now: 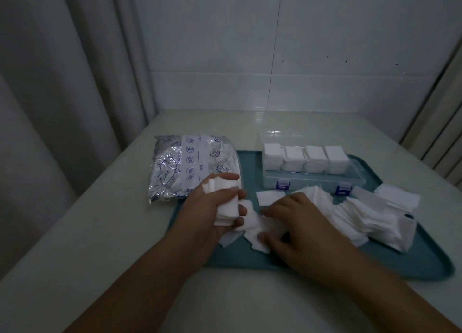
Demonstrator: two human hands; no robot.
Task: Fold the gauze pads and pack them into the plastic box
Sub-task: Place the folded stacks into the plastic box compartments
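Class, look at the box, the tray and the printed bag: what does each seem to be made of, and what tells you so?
Plastic box: clear, glossy hard plastic; the gauze stacks show through its walls.
Tray: teal, smooth, probably moulded plastic, with a rounded raised rim.
Printed bag: thin crinkly plastic film, shiny in the creases.

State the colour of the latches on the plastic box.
Dark blue: the clear plastic box's latches, best seen in the head view.

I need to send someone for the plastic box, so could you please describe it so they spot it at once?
Find the teal tray on the pale table. At its far right edge sits the clear plastic box, beyond the loose gauze pile. It alone has blue latches and four neat white stacks inside.
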